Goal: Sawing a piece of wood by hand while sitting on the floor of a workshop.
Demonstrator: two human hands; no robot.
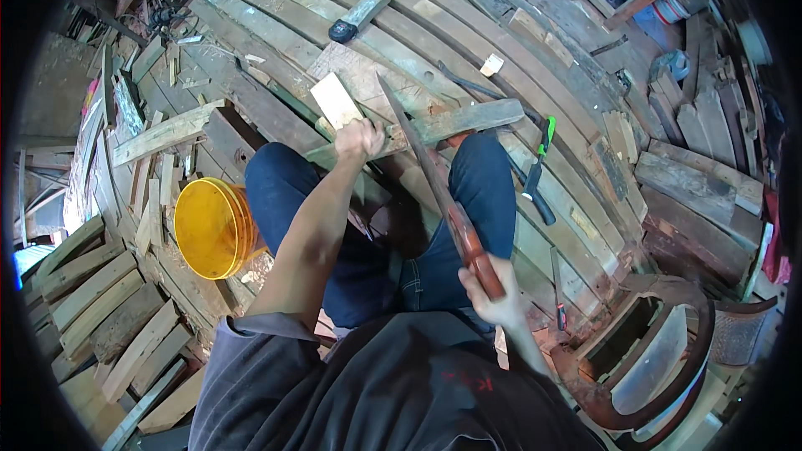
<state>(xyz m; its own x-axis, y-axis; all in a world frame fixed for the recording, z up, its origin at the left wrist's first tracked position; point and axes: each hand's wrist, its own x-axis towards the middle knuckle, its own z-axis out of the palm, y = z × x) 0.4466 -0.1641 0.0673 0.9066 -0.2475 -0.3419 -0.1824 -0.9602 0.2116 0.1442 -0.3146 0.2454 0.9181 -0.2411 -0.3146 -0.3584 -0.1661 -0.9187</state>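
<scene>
My right hand [494,291] is closed round the reddish-brown wooden handle of a machete [436,175]. Its long narrow blade slants up and to the left, crossing over a weathered plank [464,123] that lies in front of my knees. My left hand [359,139] makes a fist on the near end of a short pale wood block [336,101], to the left of the blade. The block tilts across the plank's left part. Beneath its far end is a flat worn board [355,67]. My fingers hide the block's near end.
A yellow bucket [215,228] stands by my left knee. On the slatted floor lie a green-and-black handled tool [539,169], a dark-ended wooden block [359,15] and a red-handled tool [558,292]. Curved wood pieces [109,301] are stacked at left; a wooden chair frame [643,359] stands at lower right.
</scene>
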